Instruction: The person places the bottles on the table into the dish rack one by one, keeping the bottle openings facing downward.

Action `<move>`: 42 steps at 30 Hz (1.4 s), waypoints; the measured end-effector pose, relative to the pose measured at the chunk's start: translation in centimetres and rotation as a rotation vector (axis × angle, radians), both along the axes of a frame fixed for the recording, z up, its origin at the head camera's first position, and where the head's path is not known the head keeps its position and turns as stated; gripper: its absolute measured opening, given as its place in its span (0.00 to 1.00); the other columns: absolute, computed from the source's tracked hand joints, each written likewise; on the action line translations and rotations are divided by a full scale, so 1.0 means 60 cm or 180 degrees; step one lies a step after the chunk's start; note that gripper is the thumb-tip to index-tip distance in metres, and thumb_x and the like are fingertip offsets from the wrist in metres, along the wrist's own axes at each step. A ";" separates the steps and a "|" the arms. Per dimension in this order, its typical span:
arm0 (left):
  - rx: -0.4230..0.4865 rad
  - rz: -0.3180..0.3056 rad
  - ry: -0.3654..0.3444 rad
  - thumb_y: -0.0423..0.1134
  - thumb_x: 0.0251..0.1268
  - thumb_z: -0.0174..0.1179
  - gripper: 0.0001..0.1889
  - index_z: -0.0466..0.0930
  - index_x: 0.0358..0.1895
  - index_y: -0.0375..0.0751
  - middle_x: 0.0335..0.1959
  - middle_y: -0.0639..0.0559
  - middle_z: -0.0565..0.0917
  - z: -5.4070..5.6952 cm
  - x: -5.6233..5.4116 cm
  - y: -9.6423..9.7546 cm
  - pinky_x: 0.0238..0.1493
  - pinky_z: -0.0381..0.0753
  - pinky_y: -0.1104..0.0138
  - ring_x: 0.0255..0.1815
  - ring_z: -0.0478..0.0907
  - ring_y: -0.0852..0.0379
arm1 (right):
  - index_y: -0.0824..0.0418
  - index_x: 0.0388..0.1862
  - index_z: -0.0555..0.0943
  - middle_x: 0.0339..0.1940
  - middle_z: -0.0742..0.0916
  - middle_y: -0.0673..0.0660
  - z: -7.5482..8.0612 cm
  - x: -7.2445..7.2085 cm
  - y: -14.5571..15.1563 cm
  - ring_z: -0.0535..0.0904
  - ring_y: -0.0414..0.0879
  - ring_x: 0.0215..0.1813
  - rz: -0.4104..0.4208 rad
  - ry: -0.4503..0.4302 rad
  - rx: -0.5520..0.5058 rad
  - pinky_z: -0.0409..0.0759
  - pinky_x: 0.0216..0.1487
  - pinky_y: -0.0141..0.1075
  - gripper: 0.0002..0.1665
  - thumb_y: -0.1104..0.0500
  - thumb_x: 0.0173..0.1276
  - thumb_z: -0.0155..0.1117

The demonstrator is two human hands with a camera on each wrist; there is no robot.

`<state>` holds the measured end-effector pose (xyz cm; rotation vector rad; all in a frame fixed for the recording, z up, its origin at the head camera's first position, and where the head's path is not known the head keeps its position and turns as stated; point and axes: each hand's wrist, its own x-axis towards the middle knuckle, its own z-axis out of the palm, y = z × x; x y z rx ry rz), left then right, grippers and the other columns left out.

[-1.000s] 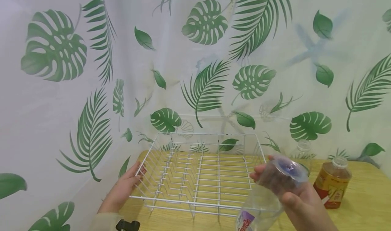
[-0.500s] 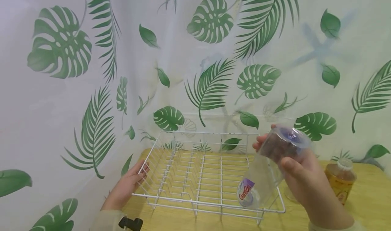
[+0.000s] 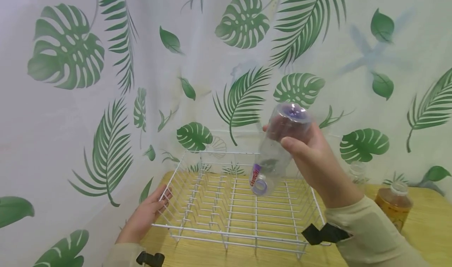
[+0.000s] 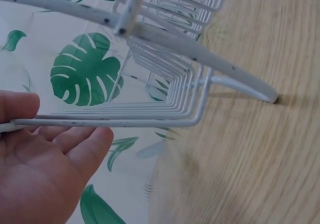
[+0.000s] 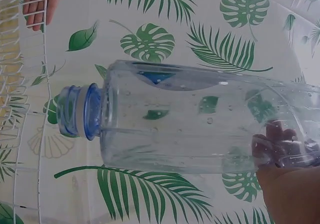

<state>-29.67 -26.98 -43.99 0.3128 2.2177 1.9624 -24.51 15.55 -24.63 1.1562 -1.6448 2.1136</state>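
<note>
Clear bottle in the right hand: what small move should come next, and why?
I'd probably lower the clear bottle gently toward the wire rack. The right hand grips it near its base, the neck points down at a tilt and, in the head view, appears against the rack's wires; the left hand holds the rack's side, which should help steady it.

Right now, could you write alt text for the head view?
A person's right hand holds a clear bottle, tilted neck-down, over a white wire rack, while the left hand holds the rack's left side. An amber bottle stands on the wooden table at right; leaf-patterned sheeting hangs behind.
</note>
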 end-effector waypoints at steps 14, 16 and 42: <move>0.0061 -0.0104 0.0074 0.30 0.81 0.34 0.31 0.35 0.81 0.33 0.81 0.32 0.45 -0.002 -0.003 0.000 0.78 0.45 0.50 0.81 0.44 0.38 | 0.57 0.72 0.65 0.61 0.80 0.60 0.038 -0.107 -0.080 0.75 0.51 0.63 -0.0676 -0.0185 0.0726 0.73 0.65 0.45 0.35 0.56 0.71 0.67; 0.0057 -0.0132 0.0082 0.30 0.82 0.35 0.31 0.35 0.81 0.32 0.81 0.32 0.45 -0.002 -0.005 0.001 0.78 0.46 0.50 0.81 0.44 0.38 | 0.56 0.73 0.64 0.62 0.79 0.59 0.037 -0.124 -0.089 0.76 0.51 0.63 -0.0709 -0.0219 0.0793 0.74 0.65 0.46 0.36 0.55 0.70 0.68; -0.0050 0.0044 0.0106 0.27 0.81 0.34 0.31 0.38 0.81 0.31 0.80 0.32 0.50 -0.002 -0.002 -0.004 0.77 0.48 0.49 0.80 0.48 0.37 | 0.57 0.75 0.61 0.69 0.76 0.59 -0.121 -0.276 -0.187 0.69 0.54 0.73 -0.0871 -0.0746 0.0492 0.69 0.71 0.48 0.39 0.67 0.66 0.61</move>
